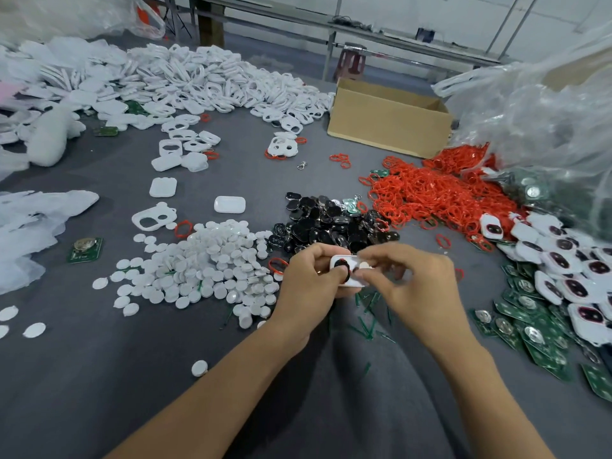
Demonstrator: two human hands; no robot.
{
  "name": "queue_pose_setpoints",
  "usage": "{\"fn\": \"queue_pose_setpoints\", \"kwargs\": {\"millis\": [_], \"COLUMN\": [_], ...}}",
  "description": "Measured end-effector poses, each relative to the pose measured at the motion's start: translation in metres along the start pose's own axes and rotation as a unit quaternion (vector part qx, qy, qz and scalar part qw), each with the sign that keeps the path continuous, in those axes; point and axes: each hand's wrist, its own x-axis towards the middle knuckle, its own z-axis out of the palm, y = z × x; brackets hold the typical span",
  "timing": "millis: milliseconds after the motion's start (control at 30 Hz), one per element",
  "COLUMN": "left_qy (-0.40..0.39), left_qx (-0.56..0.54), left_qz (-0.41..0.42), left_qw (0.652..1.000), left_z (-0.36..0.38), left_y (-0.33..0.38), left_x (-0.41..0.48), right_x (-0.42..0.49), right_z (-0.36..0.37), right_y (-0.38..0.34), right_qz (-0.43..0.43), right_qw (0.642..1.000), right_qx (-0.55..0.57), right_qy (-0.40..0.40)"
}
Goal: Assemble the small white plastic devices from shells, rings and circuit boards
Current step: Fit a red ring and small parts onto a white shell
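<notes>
A white shell with a black oval insert sits between both hands above the near middle of the grey table. The left hand grips the shell's left end, fingers curled beneath and thumb pressed on the insert. The right hand, slightly blurred, pinches a small white disc at the shell's right end.

A pile of discs lies just left of the hands, and black parts are heaped just beyond them. Red rings spread to the right. Green circuit boards and part-built shells lie at the right edge; markings on the boards are too small to read. A cardboard box and a heap of white frames stand at the far side.
</notes>
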Motion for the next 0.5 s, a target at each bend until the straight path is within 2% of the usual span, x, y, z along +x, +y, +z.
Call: {"fn": "queue_pose_setpoints", "kwargs": {"millis": [200,500], "left_qy": [-0.018,-0.041], "left_qx": [-0.014,-0.016], "left_qz": [-0.01,-0.012], "left_qw": [1.0,0.999], "left_z": [-0.0015,-0.0013], "left_y": [0.0024,0.0046], "left_x": [0.0009,-0.0002], "right_x": [-0.0027,-0.0011], "right_z": [0.0074,0.0058], "right_y": [0.0003,0.0042], "right_qz": [-0.043,0.008], "right_qw": [0.997,0.999], "right_qx": [-0.068,-0.038], "right_qy": [0.001,-0.02]}}
